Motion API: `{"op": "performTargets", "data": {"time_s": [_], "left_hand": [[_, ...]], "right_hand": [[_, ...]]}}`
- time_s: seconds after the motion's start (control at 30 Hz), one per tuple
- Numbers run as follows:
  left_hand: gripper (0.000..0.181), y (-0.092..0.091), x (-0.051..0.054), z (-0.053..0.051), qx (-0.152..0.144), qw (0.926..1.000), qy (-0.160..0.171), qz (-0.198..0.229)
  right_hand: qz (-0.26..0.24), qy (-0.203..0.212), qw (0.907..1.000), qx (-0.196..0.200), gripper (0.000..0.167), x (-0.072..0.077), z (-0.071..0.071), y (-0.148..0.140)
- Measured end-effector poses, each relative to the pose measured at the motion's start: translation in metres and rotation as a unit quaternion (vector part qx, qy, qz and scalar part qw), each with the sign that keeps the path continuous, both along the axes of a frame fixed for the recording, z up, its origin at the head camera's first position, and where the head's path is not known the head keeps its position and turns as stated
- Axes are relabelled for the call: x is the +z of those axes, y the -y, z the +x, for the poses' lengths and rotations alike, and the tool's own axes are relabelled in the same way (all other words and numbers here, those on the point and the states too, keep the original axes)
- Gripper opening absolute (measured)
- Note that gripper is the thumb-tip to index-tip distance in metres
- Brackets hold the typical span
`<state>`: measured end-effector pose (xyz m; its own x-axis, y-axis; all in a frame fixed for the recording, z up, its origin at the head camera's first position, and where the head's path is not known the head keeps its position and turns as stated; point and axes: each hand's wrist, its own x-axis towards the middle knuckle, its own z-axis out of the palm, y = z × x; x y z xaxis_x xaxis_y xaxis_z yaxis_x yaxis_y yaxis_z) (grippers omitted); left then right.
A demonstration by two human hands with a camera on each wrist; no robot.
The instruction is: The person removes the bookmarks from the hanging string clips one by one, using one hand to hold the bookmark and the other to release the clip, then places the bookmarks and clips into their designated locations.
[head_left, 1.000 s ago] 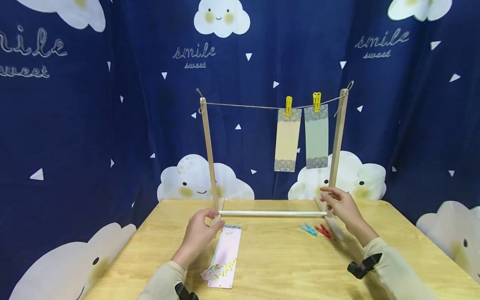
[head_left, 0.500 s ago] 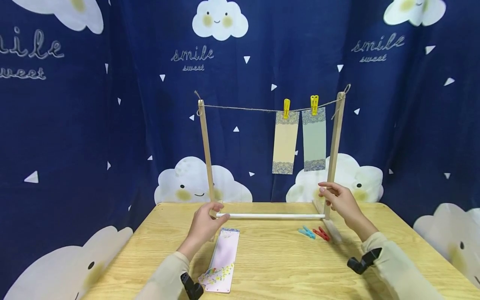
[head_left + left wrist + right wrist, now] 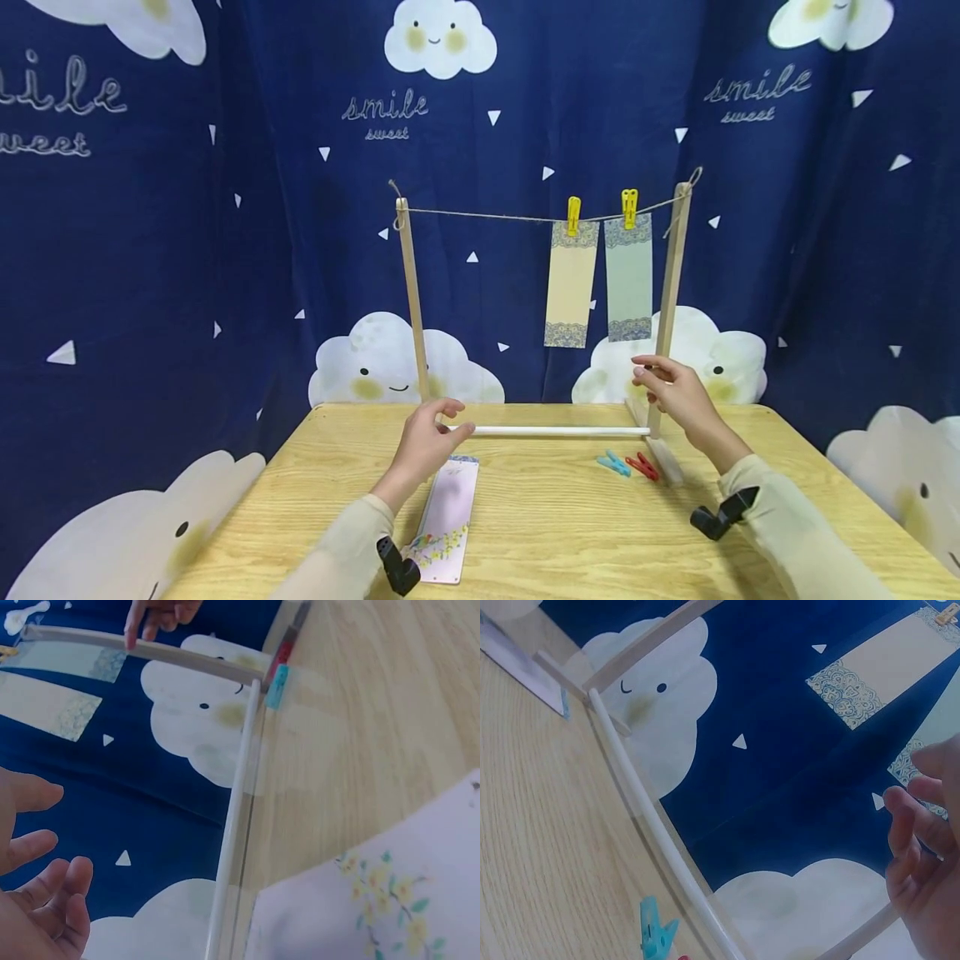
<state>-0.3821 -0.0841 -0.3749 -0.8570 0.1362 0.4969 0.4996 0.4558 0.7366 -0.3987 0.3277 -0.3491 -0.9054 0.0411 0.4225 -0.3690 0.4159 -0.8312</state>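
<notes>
My left hand (image 3: 422, 446) hovers by the left end of a white rod (image 3: 555, 432), its fingers loosely bent around nothing. In the left wrist view those fingers (image 3: 52, 881) are apart from the rod. Beside the right post (image 3: 672, 275) is my right hand (image 3: 681, 406), relaxed and holding nothing. Two yellow clothespins (image 3: 573, 217) fasten a cream card (image 3: 572, 283) and a pale green card (image 3: 629, 283) to the string (image 3: 480, 215). A pink floral card (image 3: 452, 512) lies on the table below my left hand, partly covered by the left forearm.
A blue clothespin (image 3: 615, 464) and a red clothespin (image 3: 643, 467) lie close together near the right foot (image 3: 663, 461) of the frame. The left post (image 3: 412, 292) holds the string's other end. Behind the wooden table (image 3: 555, 517) hangs a dark blue cloud-patterned curtain (image 3: 480, 167).
My left hand has moved right and forward, along the rod's left end. The right hand has risen slightly. Cards and clothespins stay where they were.
</notes>
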Motion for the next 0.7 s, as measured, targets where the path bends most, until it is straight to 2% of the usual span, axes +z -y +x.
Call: {"op": "performTargets", "data": {"time_s": [0.27,0.5,0.7], "left_hand": [[0.029,-0.008,0.012,-0.006,-0.023,0.9994,0.016,0.023],[0.03,-0.014,0.019,-0.012,-0.038,0.9987,0.024,0.025],[0.034,-0.018,0.025,-0.016,-0.054,0.9962,0.049,0.049]], "right_hand": [[-0.003,-0.004,1.0,-0.003,0.045,0.006,-0.004,0.0],[0.009,-0.015,0.9998,-0.002,0.045,0.019,-0.007,0.002],[0.005,-0.013,0.9998,0.012,0.047,0.028,-0.009,0.004]]}}
